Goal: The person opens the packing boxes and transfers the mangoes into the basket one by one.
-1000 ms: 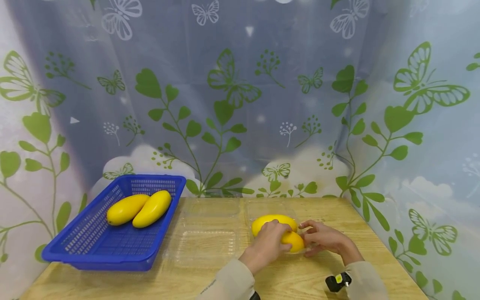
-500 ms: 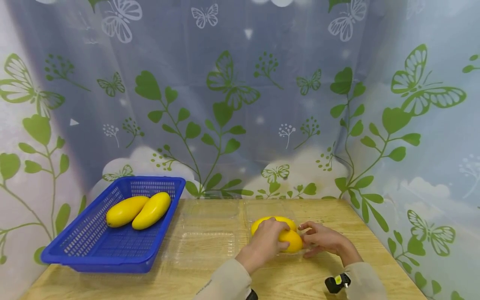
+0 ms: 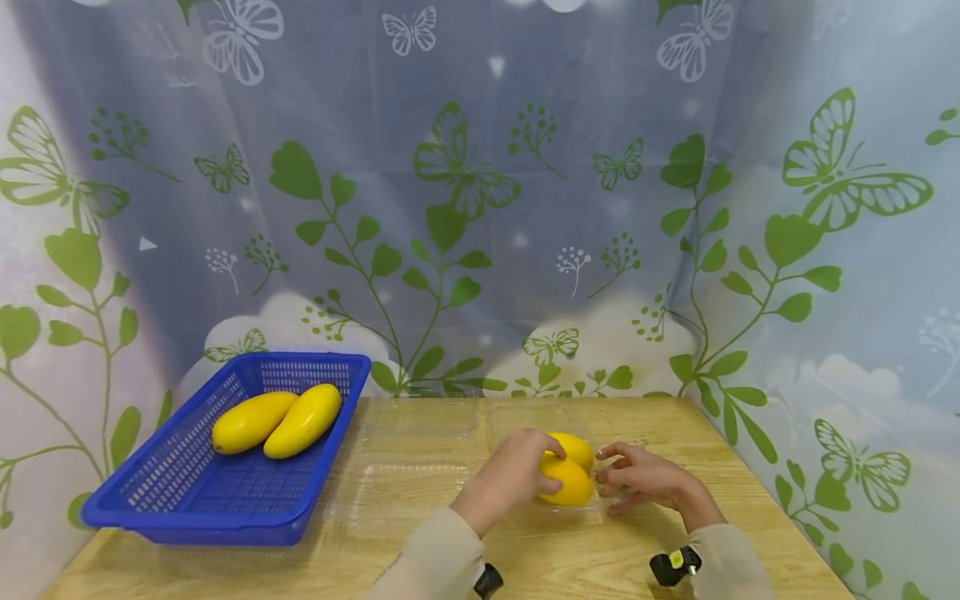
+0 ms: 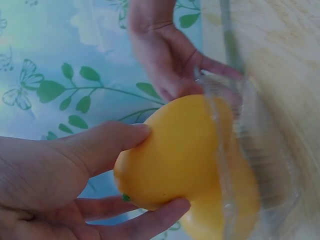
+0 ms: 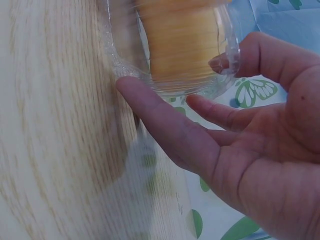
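Note:
My left hand (image 3: pixel 510 479) holds the left end of the nearer yellow mango (image 3: pixel 567 483), thumb on one side and fingers on the other. The mango sits in a clear plastic container (image 4: pixel 227 165). Behind it lies a second yellow mango (image 3: pixel 573 450) in the same container, partly hidden by the hand. At the container's right end, my right hand (image 3: pixel 641 479) grips the wall and rim. The right wrist view shows fingertips (image 5: pixel 220 62) over the rim and the thumb low against the outside.
A blue plastic basket (image 3: pixel 292 521) stands at the left with two yellow mangoes (image 3: pixel 303 421) in it. Between basket and hands lies another clear container (image 3: pixel 416 500), its lid part behind. A patterned curtain (image 3: pixel 525 250) closes off the wooden table's (image 3: pixel 570 558) back and sides.
My left hand has shifted left along the nearer mango, which now lies a little farther left and shows more of itself. The right hand stays at the container's end.

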Motion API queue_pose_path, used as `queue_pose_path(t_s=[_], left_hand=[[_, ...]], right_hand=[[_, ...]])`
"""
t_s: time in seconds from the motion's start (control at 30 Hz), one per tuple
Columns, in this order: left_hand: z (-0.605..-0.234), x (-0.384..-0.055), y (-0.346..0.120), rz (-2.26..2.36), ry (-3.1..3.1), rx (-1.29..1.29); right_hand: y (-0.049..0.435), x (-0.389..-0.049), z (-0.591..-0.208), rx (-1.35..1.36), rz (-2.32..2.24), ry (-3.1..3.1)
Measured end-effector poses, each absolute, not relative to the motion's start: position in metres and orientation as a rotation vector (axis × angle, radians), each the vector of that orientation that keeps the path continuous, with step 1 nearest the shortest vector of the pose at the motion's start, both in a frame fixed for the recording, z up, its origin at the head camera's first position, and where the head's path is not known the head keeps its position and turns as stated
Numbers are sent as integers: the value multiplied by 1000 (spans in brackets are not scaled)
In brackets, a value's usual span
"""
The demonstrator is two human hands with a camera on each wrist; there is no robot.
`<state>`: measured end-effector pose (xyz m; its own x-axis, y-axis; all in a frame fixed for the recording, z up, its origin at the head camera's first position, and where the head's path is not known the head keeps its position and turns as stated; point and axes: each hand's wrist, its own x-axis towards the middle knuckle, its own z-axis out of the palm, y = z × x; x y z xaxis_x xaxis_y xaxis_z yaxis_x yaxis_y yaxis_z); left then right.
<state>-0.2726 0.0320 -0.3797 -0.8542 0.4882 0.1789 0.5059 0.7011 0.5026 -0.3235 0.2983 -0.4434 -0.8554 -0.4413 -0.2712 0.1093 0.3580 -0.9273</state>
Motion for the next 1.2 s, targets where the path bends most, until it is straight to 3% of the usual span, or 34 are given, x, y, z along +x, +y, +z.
queue_pose_path(t_s=[1.2], left_hand=[[-360,-272,-7,-873,-2844,-857]], right_hand=[[298,-320,-442,-255,-1607,2017]])
